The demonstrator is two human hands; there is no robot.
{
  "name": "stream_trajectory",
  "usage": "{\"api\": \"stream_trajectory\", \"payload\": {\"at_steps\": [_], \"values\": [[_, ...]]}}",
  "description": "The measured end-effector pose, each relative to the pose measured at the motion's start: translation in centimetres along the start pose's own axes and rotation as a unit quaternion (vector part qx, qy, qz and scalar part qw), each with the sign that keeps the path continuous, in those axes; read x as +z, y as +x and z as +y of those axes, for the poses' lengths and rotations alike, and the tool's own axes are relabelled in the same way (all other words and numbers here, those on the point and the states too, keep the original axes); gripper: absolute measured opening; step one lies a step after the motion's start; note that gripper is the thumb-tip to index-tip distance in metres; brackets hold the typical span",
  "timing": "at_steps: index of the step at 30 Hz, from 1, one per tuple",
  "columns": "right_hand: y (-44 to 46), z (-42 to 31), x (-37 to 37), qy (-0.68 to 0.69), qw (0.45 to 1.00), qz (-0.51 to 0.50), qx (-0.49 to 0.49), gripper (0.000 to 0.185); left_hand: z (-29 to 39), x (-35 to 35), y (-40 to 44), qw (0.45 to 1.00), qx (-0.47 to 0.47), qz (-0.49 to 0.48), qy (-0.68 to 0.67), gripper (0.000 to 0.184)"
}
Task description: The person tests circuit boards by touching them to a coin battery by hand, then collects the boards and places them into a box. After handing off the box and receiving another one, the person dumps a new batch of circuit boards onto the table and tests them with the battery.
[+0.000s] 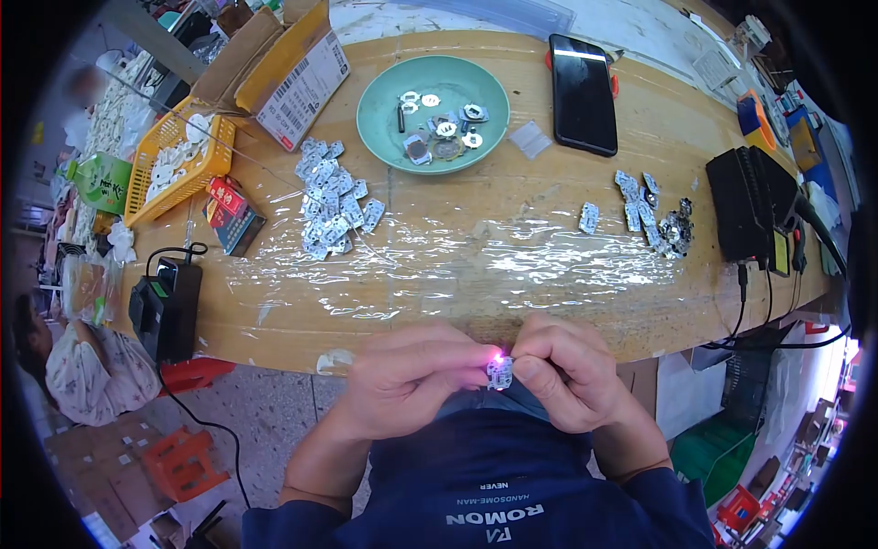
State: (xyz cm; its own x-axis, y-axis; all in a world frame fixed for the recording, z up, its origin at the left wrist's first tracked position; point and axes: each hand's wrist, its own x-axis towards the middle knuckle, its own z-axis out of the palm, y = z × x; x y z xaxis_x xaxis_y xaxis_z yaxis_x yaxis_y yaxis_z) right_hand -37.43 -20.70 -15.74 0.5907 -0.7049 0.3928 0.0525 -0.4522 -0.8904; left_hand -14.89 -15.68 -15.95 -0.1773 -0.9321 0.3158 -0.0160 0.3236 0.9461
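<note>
A small circuit board [499,373] is held up near the table's front edge, just before the dark shirt. Pink-purple light glows at its upper edge. My left hand [412,377] pinches the board from the left, fingers pressed together. From the other side, my right hand [569,371] grips it between thumb and index finger. Parts of the board are hidden behind the fingertips. Farther back on the table lies a heap of similar boards [334,201]. To the right, a smaller group of boards [633,197] sits beside a pile of small dark parts [675,231].
A green plate [370,110] holds several round parts. Behind it are a phone [585,101] and a cardboard box [306,87]. A yellow basket [219,160] and black device [166,306] stand left; a black box [745,201] with cables stands right.
</note>
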Motion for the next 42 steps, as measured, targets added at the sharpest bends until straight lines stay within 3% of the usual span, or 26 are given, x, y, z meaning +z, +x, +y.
{"api": "stream_trajectory", "payload": {"at_steps": [7,11,14,16,18,19,20,21,24,26,28,32,35,37,42], "values": [[0.0,-0.1,0.2,-0.023,1.0,0.015,-0.006,0.007,0.3,0.2,0.3,1.0,0.019,-0.003,-0.012,0.026],[0.1,-0.2,0.6,-0.09,0.996,0.002,-0.027,0.007,0.9,0.9,0.2,0.998,-0.057,0.02,-0.007,0.026],[-1.3,0.5,0.4,-0.061,0.994,0.079,-0.033,0.007,0.8,0.6,-1.0,0.99,-0.106,0.08,-0.052,0.026],[-1.9,0.5,0.0,0.037,0.988,0.14,0.054,0.006,1.7,-0.1,-1.3,0.98,-0.137,0.123,-0.078,0.026],[-1.2,0.1,0.3,0.011,0.99,0.139,0.022,0.007,3.4,-1.9,-1.5,0.978,-0.06,0.134,0.147,0.021],[-0.8,-0.2,0.4,-0.03,0.993,0.116,0.015,0.006,3.8,-3.2,-1.3,0.978,-0.053,0.133,0.152,0.021],[-0.4,-0.5,0.4,-0.072,0.993,0.092,0.006,0.006,4.1,-4.9,-0.9,0.958,-0.049,0.139,0.245,0.02],[-0.5,-0.4,0.6,-0.076,0.993,0.092,0.018,0.008,4.3,-6.4,-0.3,0.93,-0.043,0.146,0.334,0.018],[-0.3,-0.4,0.7,-0.08,0.994,0.08,0.013,0.007,3.5,-9.5,1.4,0.888,0.015,0.149,0.434,0.023],[-0.4,-0.3,0.7,-0.082,0.993,0.085,0.004,0.007,3.0,-10.1,2.7,0.9,0.02,0.155,0.406,0.023],[-0.6,-0.5,0.7,-0.076,0.994,0.072,0.021,0.009,2.8,-10.2,4.0,0.896,-0.053,0.171,0.405,0.02],[-0.8,-0.1,0.9,-0.079,0.994,0.081,0.005,0.008,1.2,-11.1,5.2,0.851,0.024,0.16,0.5,0.02],[-0.8,0.1,1.0,-0.084,0.993,0.083,-0.006,0.006,0.2,-10.6,6.2,0.851,0.055,0.136,0.505,0.032],[-0.9,0.0,1.0,-0.083,0.993,0.081,-0.005,0.006,-0.3,-10.4,6.5,0.839,-0.027,0.07,0.54,0.054],[-0.9,0.2,1.0,-0.094,0.992,0.078,-0.012,0.006,-0.4,-9.1,7.3,0.803,-0.048,0.041,0.592,0.071]]}}
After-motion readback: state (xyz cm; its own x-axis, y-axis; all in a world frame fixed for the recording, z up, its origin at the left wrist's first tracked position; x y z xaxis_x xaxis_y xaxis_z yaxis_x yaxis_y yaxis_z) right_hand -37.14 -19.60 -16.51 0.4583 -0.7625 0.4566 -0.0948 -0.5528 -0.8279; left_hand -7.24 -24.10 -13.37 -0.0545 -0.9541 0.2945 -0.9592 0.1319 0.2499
